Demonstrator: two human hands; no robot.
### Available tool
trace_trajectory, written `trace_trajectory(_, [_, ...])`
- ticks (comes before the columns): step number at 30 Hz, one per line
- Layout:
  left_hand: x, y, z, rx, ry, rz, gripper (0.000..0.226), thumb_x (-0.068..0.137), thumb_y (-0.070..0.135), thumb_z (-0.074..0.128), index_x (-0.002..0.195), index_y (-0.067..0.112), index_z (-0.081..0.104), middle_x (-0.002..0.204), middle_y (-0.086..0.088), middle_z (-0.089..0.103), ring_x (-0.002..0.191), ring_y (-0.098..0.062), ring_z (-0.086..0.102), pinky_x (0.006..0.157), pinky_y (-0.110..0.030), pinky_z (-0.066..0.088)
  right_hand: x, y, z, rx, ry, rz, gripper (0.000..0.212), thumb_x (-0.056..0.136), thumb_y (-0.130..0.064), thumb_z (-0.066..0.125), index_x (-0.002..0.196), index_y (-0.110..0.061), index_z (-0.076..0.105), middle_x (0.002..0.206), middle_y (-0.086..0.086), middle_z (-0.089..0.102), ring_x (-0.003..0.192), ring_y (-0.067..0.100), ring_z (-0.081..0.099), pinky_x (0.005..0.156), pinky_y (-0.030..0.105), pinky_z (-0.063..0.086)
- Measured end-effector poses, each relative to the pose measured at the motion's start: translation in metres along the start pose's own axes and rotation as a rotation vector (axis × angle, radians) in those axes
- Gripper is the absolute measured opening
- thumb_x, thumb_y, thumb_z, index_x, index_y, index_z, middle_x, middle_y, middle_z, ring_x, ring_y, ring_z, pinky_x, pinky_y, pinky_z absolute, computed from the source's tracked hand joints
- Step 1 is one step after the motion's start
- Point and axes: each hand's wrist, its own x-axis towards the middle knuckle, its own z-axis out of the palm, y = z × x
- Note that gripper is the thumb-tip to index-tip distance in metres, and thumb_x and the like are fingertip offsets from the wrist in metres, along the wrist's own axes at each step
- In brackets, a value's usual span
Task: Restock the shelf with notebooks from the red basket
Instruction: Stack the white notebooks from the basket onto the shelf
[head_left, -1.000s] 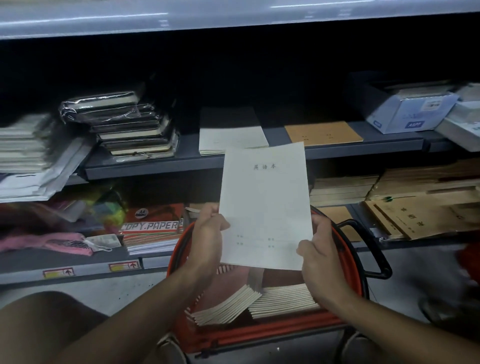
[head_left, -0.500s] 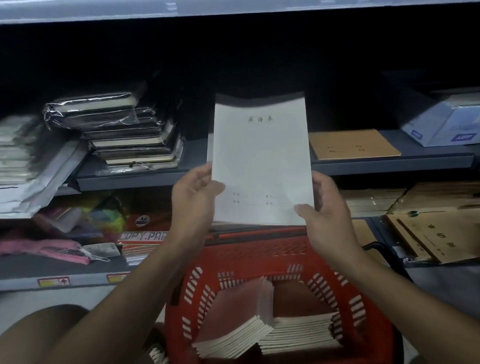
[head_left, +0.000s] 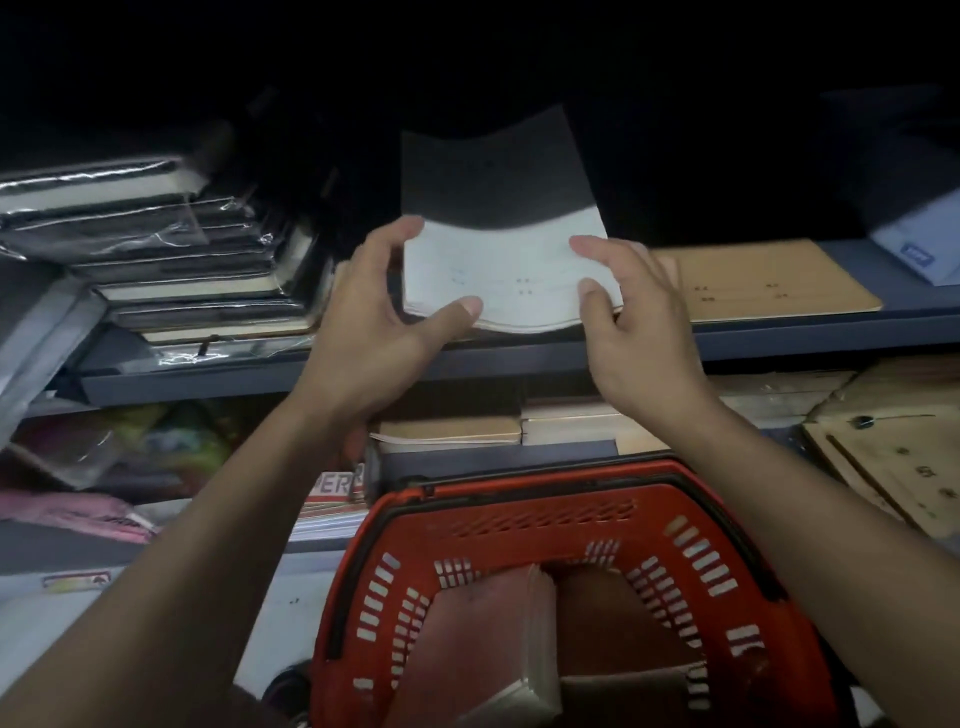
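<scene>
far left, a stack of wrapped books (head_left: 150, 244) lies flat on the grey shelf (head_left: 519, 358), spines outward, leaving the middle bay free for stock. next, the left hand (head_left: 374, 332) holds the near left corner of the white notebook (head_left: 506, 270): the thumb lies on the cover near the front edge, one finger reaches along the left side, and the rest are hidden beneath, so whether they press from below cannot be told. the notebook lies on a low pile of like notebooks in the middle of the shelf, its far half in shadow and its front edge bowed, which suggests it is being squared to the pile rather than dropped. the right hand (head_left: 639, 332) mirrors the grip at the near right corner, two fingertips resting on the cover, loosely spread, guiding more than clamping. just beside it to the right lies a brown notebook (head_left: 769, 286), flat on the same shelf, marking the neighbouring pile. below, in front of the person, the red basket (head_left: 540, 525) stands within arm's reach and holds more notebooks (head_left: 524, 639), so the restocking appears only partly done.
</scene>
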Motion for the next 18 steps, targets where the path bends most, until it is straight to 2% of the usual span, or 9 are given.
trace_trajectory(2, [0.008,-0.005,0.000,0.142,-0.031,0.007,0.096,0.070,0.064,0.081,0.150,0.039,0.034,0.143,0.009,0.052,0.134,-0.011,0.049,0.111,-0.040,0.044,0.008,0.007,0.004,-0.053,-0.027,-0.027,0.041,0.110,-0.024,0.040,0.149,-0.021,0.051,0.148,-0.007,0.049,0.135,0.007,0.041,0.108,0.015,0.030])
trace_trajectory(3, [0.011,-0.005,0.001,0.224,-0.037,0.013,0.099,0.071,0.063,0.082,0.152,0.036,0.032,0.147,0.008,0.049,0.137,-0.012,0.045,0.114,-0.038,0.040,0.010,0.011,0.006,-0.098,-0.040,-0.048,0.042,0.110,-0.025,0.039,0.150,-0.019,0.050,0.149,-0.004,0.050,0.136,0.012,0.041,0.110,0.020,0.031])
trace_trajectory(5, [0.013,-0.005,0.004,0.400,-0.027,0.049,0.098,0.077,0.055,0.080,0.156,0.026,0.030,0.151,0.004,0.044,0.141,-0.014,0.036,0.115,-0.033,0.034,0.013,0.018,0.009,-0.217,-0.067,-0.090,0.043,0.111,-0.028,0.037,0.150,-0.016,0.051,0.147,0.001,0.054,0.134,0.020,0.039,0.109,0.025,0.031])
trace_trajectory(7, [0.013,-0.004,0.006,0.508,-0.025,0.080,0.094,0.081,0.055,0.077,0.156,0.022,0.031,0.153,0.000,0.043,0.143,-0.019,0.032,0.114,-0.035,0.032,0.014,0.020,0.010,-0.306,-0.101,-0.097,0.045,0.112,-0.031,0.035,0.149,-0.013,0.052,0.142,0.002,0.059,0.129,0.023,0.038,0.108,0.031,0.034])
trace_trajectory(10, [0.013,-0.010,0.005,0.569,-0.051,0.076,0.091,0.083,0.058,0.072,0.155,0.021,0.033,0.154,-0.002,0.045,0.143,-0.021,0.035,0.113,-0.034,0.032,0.015,0.018,0.007,-0.367,-0.164,-0.064,0.049,0.112,-0.037,0.032,0.151,-0.016,0.051,0.145,0.003,0.057,0.130,0.025,0.034,0.109,0.038,0.037])
trace_trajectory(13, [0.010,-0.008,0.008,0.620,-0.040,0.050,0.095,0.083,0.062,0.069,0.158,0.018,0.029,0.156,-0.004,0.045,0.142,-0.025,0.041,0.112,-0.037,0.036,0.016,0.014,0.003,-0.410,-0.246,-0.017,0.058,0.108,-0.053,0.033,0.156,-0.024,0.043,0.160,0.008,0.041,0.142,0.027,0.024,0.115,0.041,0.031])
trace_trajectory(15, [0.007,-0.006,0.010,0.635,-0.003,0.035,0.094,0.083,0.060,0.071,0.157,0.017,0.032,0.152,-0.006,0.050,0.138,-0.027,0.046,0.108,-0.037,0.040,0.015,0.013,0.003,-0.435,-0.271,-0.021,0.069,0.101,-0.066,0.039,0.158,-0.027,0.040,0.159,0.005,0.040,0.144,0.026,0.022,0.115,0.041,0.031])
trace_trajectory(18, [0.005,-0.007,0.012,0.617,0.058,0.038,0.093,0.080,0.060,0.075,0.154,0.016,0.039,0.145,-0.006,0.057,0.133,-0.026,0.053,0.105,-0.036,0.044,0.013,0.014,0.004,-0.450,-0.252,-0.045,0.077,0.095,-0.071,0.047,0.158,-0.028,0.039,0.156,0.001,0.043,0.144,0.023,0.024,0.112,0.040,0.035])
